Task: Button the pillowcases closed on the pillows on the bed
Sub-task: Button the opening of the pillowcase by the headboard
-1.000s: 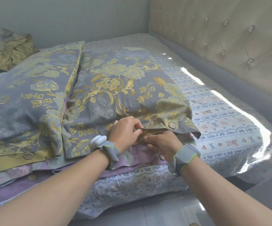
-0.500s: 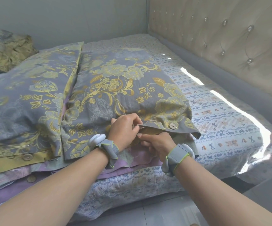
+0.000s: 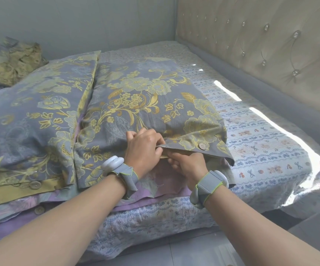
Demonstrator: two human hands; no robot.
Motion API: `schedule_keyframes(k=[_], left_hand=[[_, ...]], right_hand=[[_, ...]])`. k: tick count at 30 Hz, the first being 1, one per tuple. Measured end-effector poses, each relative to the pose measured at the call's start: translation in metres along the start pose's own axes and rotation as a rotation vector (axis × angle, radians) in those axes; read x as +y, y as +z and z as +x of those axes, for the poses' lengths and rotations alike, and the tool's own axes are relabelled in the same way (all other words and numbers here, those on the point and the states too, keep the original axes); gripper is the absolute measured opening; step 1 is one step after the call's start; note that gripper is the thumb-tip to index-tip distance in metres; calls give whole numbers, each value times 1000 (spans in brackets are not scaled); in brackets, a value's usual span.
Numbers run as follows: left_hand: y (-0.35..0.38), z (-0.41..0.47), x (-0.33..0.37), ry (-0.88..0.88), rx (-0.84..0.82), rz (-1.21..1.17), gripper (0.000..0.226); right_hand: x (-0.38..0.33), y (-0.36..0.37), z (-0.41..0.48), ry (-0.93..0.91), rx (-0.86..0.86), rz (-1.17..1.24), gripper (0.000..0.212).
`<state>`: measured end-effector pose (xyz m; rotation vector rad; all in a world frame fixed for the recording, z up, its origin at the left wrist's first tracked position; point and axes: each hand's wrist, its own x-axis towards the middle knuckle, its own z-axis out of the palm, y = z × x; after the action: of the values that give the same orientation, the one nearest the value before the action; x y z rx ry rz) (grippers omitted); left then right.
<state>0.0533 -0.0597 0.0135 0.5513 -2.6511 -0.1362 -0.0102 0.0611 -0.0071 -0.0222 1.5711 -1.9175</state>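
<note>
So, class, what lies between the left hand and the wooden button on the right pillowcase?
Head view: only bare pillowcase hem between left hand and wooden button.

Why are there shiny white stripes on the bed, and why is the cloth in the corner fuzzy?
Head view: the white stripes are bright light on the sheet, so strong it washes out the pattern there; the crumpled cloth at the far left edge looks soft and smeared, while the button on the near pillowcase looks sharp.

two pillows (image 3: pixel 136 104) side by side on bed (image 3: pixel 261 150)
</note>
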Motion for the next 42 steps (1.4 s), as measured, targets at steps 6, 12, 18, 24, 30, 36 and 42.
schedule_keyframes(k=[6, 12, 18, 24, 30, 36, 42], left_hand=[[-4, 6, 1, -62, -55, -30, 14], [-5, 1, 4, -60, -54, -18, 10], [-4, 2, 8, -163, -25, -197, 44], [-3, 5, 4, -222, -94, -213, 21], [-2, 6, 5, -245, -37, -267, 14], [-4, 6, 4, -144, -78, -193, 16], [-9, 7, 3, -173, 0, -184, 13]], right_hand=[[-3, 2, -1, -69, -7, 13, 8], [-1, 1, 0, -120, 40, -17, 15], [-1, 1, 3, -220, 41, -159, 13], [2, 1, 5, -164, 64, -158, 5], [3, -1, 6, -145, 75, -124, 11], [1, -2, 3, -29, -5, -45, 12], [-4, 4, -4, -158, -138, -153, 10]])
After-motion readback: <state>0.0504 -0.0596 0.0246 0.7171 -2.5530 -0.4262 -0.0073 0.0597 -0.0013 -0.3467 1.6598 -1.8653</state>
